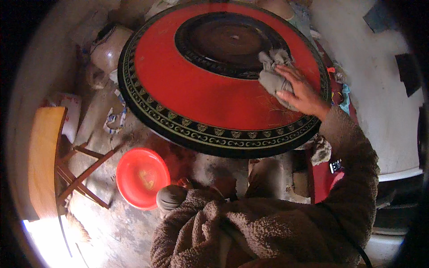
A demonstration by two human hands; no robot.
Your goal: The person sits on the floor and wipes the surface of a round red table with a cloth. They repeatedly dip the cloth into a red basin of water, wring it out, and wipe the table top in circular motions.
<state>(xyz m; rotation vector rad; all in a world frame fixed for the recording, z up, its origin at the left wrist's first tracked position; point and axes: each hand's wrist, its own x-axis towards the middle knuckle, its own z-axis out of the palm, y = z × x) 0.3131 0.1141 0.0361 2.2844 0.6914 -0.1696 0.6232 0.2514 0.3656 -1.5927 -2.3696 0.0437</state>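
Note:
A round table (201, 97) with a red top and a black, gold-patterned border stands before me. On it lies a dark round turntable-like disc (231, 37). My right hand (301, 95) presses a crumpled grey cloth (273, 78) against the red surface, touching the disc's lower right edge. Reddish, finger-like shapes (183, 183) show beside the fleecy brown clothing below the table; they may be part of my left hand, but shadow hides what it holds. A red plastic basin (143, 179) stands on the floor nearby, with a small yellowish patch inside.
A wooden folding chair or stool (47, 160) is at the left, near a cat-like striped shape (77, 229). Behind it are a large rounded pot (109, 50) and a white bag (71, 114). A phone (335, 166) lies on a red surface at the right.

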